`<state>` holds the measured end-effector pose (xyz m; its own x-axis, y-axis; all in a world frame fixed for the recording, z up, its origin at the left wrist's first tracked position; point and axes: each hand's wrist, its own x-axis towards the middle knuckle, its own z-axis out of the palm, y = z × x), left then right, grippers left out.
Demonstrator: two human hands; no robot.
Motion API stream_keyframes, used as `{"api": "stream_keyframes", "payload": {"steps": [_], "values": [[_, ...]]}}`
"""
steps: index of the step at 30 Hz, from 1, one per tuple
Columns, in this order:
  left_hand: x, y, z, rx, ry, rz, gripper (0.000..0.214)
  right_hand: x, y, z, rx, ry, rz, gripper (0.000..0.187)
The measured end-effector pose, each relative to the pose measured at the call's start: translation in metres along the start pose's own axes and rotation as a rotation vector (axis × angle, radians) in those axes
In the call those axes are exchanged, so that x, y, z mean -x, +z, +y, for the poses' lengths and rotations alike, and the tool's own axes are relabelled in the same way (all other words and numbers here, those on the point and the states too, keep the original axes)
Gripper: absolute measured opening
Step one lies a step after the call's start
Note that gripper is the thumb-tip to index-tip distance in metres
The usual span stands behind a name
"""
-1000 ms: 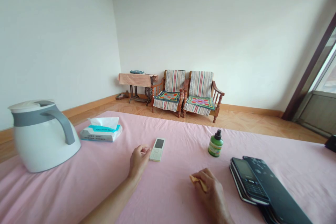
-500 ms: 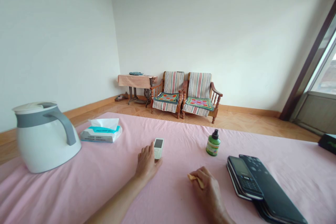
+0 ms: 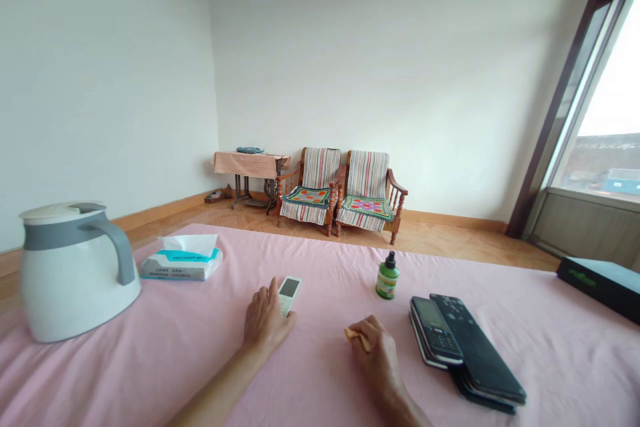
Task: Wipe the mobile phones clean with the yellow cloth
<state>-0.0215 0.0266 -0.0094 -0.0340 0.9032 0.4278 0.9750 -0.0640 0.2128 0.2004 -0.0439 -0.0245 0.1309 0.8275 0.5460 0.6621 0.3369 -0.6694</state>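
A white keypad mobile phone (image 3: 289, 288) lies on the pink tablecloth, slightly turned, its dark screen facing up. My left hand (image 3: 266, 317) grips its lower part, fingers along the left side and thumb at the right; the keypad is mostly covered. Pinched in my right hand (image 3: 375, 350) is a small folded yellow cloth (image 3: 359, 337), held low over the tablecloth. A green spray bottle (image 3: 388, 277) with a black top stands beyond that hand. To its right, a dark keypad phone (image 3: 437, 330) rests on a stack beside a long dark phone-like slab (image 3: 477, 347).
On the left stand a white and grey jug (image 3: 75, 280) and a tissue pack (image 3: 180, 260). A black box (image 3: 600, 287) sits at the right edge of the pink tablecloth (image 3: 315, 373). Behind are two wooden armchairs (image 3: 367, 177) and a cloth-covered sewing table (image 3: 245, 163).
The view has swung right and up, showing more of the window and black box. The white phone has turned a little clockwise under my left hand. My right hand still holds the cloth.
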Motion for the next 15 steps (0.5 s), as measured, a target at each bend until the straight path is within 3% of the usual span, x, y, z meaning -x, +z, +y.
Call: {"api": "stream_keyframes", "payload": {"steps": [5,9,15], "values": [[0.001,-0.003,0.0,0.09,0.13,0.144,0.063,0.006,-0.011,-0.006,0.031,0.033,0.022,0.02],[0.0,-0.003,0.003,0.214,0.29,0.255,0.055,0.033,-0.028,-0.008,0.033,0.003,-0.018,0.023],[0.011,0.003,0.024,0.373,0.513,0.255,0.051,0.072,-0.065,0.016,0.046,-0.096,-0.079,0.021]]}}
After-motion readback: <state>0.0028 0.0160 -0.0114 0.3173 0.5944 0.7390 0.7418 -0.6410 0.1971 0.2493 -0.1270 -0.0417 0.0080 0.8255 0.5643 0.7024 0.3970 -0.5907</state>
